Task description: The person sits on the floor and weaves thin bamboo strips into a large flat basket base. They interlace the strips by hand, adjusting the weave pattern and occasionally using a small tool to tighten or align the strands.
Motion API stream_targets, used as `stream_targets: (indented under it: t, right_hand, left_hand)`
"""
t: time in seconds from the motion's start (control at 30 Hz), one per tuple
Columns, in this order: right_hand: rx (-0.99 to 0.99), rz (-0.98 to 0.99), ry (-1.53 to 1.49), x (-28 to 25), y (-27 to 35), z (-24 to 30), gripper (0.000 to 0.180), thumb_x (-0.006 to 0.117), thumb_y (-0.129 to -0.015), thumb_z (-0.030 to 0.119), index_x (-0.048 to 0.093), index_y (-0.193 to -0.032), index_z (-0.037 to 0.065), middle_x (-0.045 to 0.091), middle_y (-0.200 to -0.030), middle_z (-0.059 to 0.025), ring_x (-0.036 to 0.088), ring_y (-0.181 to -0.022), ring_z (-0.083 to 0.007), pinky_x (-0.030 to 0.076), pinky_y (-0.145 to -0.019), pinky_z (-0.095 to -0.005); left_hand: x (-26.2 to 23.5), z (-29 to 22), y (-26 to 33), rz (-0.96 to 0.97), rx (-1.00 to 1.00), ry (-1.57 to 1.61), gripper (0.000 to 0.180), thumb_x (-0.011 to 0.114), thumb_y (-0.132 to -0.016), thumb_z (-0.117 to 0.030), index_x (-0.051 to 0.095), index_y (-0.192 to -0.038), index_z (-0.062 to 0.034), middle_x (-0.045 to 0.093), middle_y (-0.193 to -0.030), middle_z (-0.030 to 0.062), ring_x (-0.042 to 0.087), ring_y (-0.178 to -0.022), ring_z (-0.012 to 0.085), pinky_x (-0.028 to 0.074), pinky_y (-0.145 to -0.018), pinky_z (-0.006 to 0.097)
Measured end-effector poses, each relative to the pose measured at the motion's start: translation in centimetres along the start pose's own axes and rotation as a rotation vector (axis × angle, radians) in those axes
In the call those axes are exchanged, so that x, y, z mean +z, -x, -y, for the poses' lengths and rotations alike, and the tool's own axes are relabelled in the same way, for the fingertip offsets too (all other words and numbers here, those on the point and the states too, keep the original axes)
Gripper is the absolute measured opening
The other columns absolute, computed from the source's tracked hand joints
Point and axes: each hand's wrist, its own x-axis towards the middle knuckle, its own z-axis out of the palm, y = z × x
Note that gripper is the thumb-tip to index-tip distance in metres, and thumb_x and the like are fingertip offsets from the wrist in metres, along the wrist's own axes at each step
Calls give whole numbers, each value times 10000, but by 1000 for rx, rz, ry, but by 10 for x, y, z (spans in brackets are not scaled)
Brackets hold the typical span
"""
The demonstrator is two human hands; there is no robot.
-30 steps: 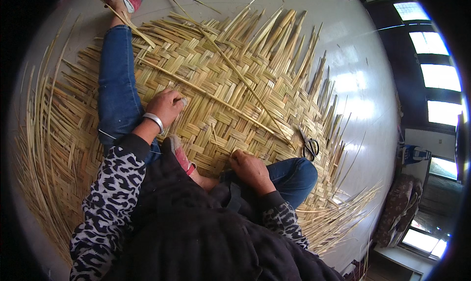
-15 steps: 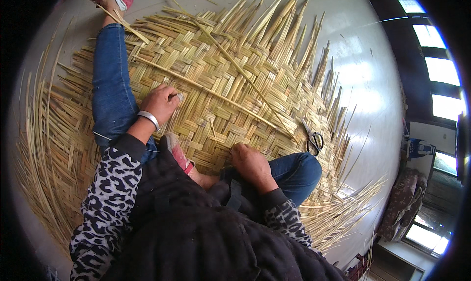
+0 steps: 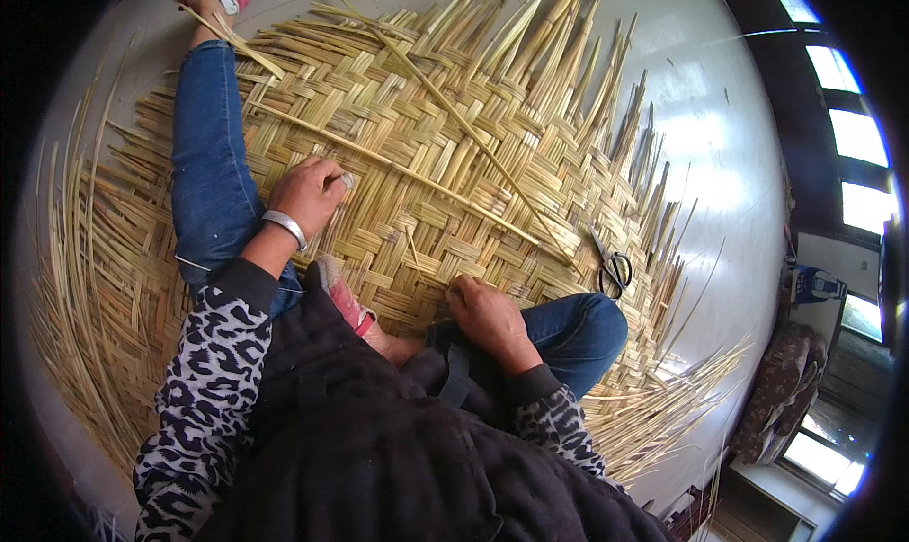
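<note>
My left hand (image 3: 308, 199) rests low over a large woven straw mat (image 3: 379, 234), beside my outstretched left leg. Its fingers are curled together, with a silvery band on one finger and a silver bracelet at the wrist; whatever they grip is hidden. Close to my bent right knee, my right hand (image 3: 488, 322) is closed against the mat, knuckles up, and its fingertips are hidden. A short loose straw (image 3: 413, 247) sticks up between the hands. Two long straws cross the weave beyond them: one long straw (image 3: 398, 169) and another diagonal straw (image 3: 473, 137).
Black-handled scissors (image 3: 611, 263) lie partly opened on the mat, right of my knee. Unwoven straw ends (image 3: 559, 45) fan out along the far edge, and loose straws (image 3: 663, 409) spread at the right. My left leg (image 3: 213, 144) stretches across the mat. Pale floor (image 3: 705, 135) surrounds it.
The view has shifted slightly, so the scissors and right knee sit a little farther right. Both hands keep nearly the same place and pose on the mat.
</note>
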Motion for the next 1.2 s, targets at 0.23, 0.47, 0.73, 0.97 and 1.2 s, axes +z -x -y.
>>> stream_targets:
  t: [0.23, 0.47, 0.73, 0.97, 1.2]
  right_hand:
    - [5, 9, -3, -2, 1, 2, 290, 570, -1038, 333, 630, -1081, 52, 719, -1040, -222, 690, -980, -444, 549, -826, -541]
    - [39, 27, 6, -4, 0, 4, 283, 572, -1035, 330, 641, -1094, 61, 722, -1053, -212, 692, -982, -441, 550, -824, -543]
    - [20, 27, -4, -2, -1, 2, 287, 572, -1035, 331, 642, -1093, 60, 719, -1045, -210, 692, -979, -440, 552, -824, -539]
    - [29, 117, 23, 1, -2, 1, 306, 572, -1038, 346, 638, -1059, 48, 713, -1020, -214, 691, -956, -443, 553, -813, -541]
    - [20, 124, 16, 1, -4, 0, 315, 583, -1036, 353, 633, -1030, 43, 708, -976, -202, 695, -925, -432, 556, -783, -531]
  left_hand:
    - [1, 2, -1, -4, 20, -8, 182, 669, -924, -244, 708, -963, -71, 702, -1005, 140, 685, -923, 387, 549, -814, 484]
    - [1, 4, -2, -5, 55, -14, 178, 675, -926, -238, 702, -968, -67, 700, -1001, 152, 684, -920, 392, 549, -810, 488]
    - [0, 3, -2, -4, 48, -29, 185, 699, -927, -245, 699, -970, -64, 698, -994, 154, 681, -924, 393, 546, -808, 485]
    - [-1, 3, -2, 15, 32, -32, 195, 705, -932, -253, 699, -989, -66, 703, -1001, 153, 683, -933, 393, 547, -803, 483]
    - [0, 1, -7, 20, 0, -11, 203, 697, -944, -278, 704, -989, -80, 712, -1006, 146, 691, -911, 398, 550, -775, 480]
